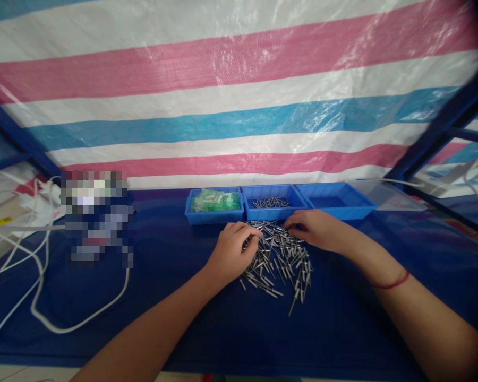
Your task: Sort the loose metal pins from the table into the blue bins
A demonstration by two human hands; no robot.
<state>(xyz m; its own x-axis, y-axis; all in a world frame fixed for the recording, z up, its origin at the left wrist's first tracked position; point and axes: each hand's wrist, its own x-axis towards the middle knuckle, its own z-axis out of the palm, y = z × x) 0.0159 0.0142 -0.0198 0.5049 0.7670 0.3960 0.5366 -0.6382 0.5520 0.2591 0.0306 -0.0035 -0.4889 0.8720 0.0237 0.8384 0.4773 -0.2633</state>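
Observation:
A loose pile of silvery blind rivets (pixel 284 254) lies on the dark blue table top. At the pile's left side, my left hand (pixel 236 249) has its fingers curled, with some rivets showing between thumb and fingers. Bent over the pile's upper right edge is my right hand (pixel 313 228), its fingers closed; what they pinch, if anything, is hidden. Just behind the pile, a blue middle bin (pixel 274 213) holds several rivets. Left of it stands a blue bin (pixel 215 216) with green-tinted plastic bags (pixel 217 200) inside.
A third blue bin (pixel 340 213) stands at the right of the row, beside a clear plastic sheet (pixel 386 195). White cables (pixel 59 331) loop over the table's left side, near a pixelated patch. A striped tarp (pixel 223 127) hangs behind, between dark blue frame posts (pixel 434 143).

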